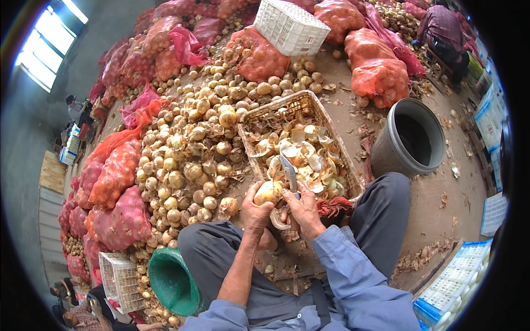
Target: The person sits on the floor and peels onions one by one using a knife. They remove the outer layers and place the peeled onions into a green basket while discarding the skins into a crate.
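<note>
My left hand [257, 209] grips a yellow onion [268, 193] with partly loose skin. Close beside it, my right hand [304, 207] holds a knife [289, 171], its blade pointing up and away from me; the right thumb lies near the onion. Both hands are over the near end of a dirty plastic crate [339, 142], which holds a heap of onion peelings [314, 161]. To the left of the crate a large pile of unpeeled onions [186, 165] spreads across the floor.
A grey bucket [379, 153] stands right of the crate, a green sack [167, 277] by my left knee. Red mesh sacks [120, 223] of onions line the left and back. A white crate [285, 27] rests behind; a blue-and-white crate [451, 277] stands lower right. Other people work farther off.
</note>
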A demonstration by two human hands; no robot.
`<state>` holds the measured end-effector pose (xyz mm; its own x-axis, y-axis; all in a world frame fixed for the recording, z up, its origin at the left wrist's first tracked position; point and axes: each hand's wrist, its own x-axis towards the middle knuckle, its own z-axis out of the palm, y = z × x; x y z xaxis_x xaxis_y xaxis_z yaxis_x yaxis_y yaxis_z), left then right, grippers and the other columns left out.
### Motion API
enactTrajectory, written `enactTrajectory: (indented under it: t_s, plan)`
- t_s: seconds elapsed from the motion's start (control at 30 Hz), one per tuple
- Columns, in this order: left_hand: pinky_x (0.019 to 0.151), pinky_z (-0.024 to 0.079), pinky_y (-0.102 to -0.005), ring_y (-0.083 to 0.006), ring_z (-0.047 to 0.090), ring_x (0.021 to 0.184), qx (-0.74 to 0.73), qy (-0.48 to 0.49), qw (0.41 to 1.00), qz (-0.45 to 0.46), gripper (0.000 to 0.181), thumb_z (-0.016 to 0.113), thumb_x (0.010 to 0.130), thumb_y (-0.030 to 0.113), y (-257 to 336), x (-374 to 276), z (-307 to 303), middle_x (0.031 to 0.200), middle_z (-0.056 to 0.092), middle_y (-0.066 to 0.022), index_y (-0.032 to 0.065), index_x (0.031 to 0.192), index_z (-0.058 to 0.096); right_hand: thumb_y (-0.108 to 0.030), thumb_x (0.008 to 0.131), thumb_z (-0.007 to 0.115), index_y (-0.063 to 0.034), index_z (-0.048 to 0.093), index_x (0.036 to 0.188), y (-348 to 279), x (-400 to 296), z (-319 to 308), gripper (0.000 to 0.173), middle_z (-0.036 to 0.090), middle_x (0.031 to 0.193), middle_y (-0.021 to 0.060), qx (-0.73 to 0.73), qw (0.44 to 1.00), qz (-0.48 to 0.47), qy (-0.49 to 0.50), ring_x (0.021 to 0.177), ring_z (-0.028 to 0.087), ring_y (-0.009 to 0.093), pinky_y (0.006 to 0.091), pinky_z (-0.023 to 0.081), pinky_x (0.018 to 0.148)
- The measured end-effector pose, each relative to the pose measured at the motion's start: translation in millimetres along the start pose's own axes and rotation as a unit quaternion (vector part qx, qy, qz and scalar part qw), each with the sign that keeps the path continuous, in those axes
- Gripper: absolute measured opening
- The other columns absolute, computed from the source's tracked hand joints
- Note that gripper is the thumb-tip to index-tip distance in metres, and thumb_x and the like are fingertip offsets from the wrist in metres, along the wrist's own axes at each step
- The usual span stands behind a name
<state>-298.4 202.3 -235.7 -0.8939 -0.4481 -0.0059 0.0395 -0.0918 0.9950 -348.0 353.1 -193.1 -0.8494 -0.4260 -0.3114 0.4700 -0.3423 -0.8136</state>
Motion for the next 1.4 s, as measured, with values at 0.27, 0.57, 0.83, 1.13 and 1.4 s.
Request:
enactTrajectory:
  t_s: [0.27, 0.57, 0.83, 1.13, 1.4]
  plan:
    - [0.096, 0.052, -0.033, -0.0203, 0.064, 0.109, 0.006, 0.003, 1.0, -0.012, 0.085, 0.089, 0.071, 0.039, 21.1, 4.2, -12.0, 0.121, 0.063, -0.0125, -0.0069, 0.132, 0.053, -0.007, 0.086, 0.064, -0.0019, 0.061, 0.11, 6.6, -20.2, -9.7, 0.025, 0.067, 0.072, 0.0197, -0.385, 0.861, -0.327, -0.054, 0.071, 0.068, 0.042, 0.0452, 0.054, 0.061]
    - [0.09, 0.054, -0.0341, -0.02, 0.065, 0.103, 0.099, -0.011, 0.994, 0.039, 0.079, 0.081, 0.073, 0.042, 24.3, 3.6, -18.7, 0.117, 0.064, -0.0112, -0.0065, 0.13, 0.055, -0.015, 0.089, 0.057, -0.0015, 0.054, 0.104, 35.0, -27.9, -30.4, 0.02, 0.062, 0.074, 0.0284, -0.48, 0.822, -0.28, -0.124, 0.072, 0.066, 0.045, 0.0517, 0.052, 0.062]
    - [0.09, 0.055, -0.0344, -0.022, 0.066, 0.103, -0.076, -0.033, 0.996, -0.024, 0.091, 0.086, 0.072, 0.054, -0.7, 0.9, 14.8, 0.116, 0.063, -0.0119, -0.0056, 0.132, 0.053, -0.017, 0.093, 0.059, -0.0041, 0.051, 0.105, 57.3, -3.2, -29.0, 0.019, 0.061, 0.066, 0.0225, -0.487, 0.826, -0.283, 0.004, 0.064, 0.065, 0.041, 0.0498, 0.053, 0.056]
    - [0.074, 0.059, -0.04, -0.0208, 0.067, 0.091, -0.287, 0.115, 0.944, -0.116, 0.044, 0.073, 0.087, 0.04, -17.1, 18.8, -19.0, 0.103, 0.069, -0.0028, 0.0107, 0.117, 0.062, -0.018, 0.093, 0.06, 0.0001, 0.062, 0.111, 31.8, -37.8, -14.7, 0.025, 0.065, 0.076, 0.02, -0.382, 0.908, -0.167, -0.044, 0.07, 0.069, 0.033, 0.0411, 0.054, 0.06]
    - [0.082, 0.054, -0.0265, -0.0144, 0.064, 0.094, -0.102, 0.171, 0.979, 0.038, 0.069, 0.084, 0.082, 0.031, 2.5, 5.0, -0.1, 0.109, 0.065, -0.0077, -0.0032, 0.132, 0.051, -0.009, 0.089, 0.061, -0.0041, 0.054, 0.095, 40.4, -42.4, -4.6, 0.01, 0.065, 0.079, 0.0157, -0.574, 0.754, -0.318, 0.005, 0.062, 0.066, 0.037, 0.045, 0.053, 0.053]
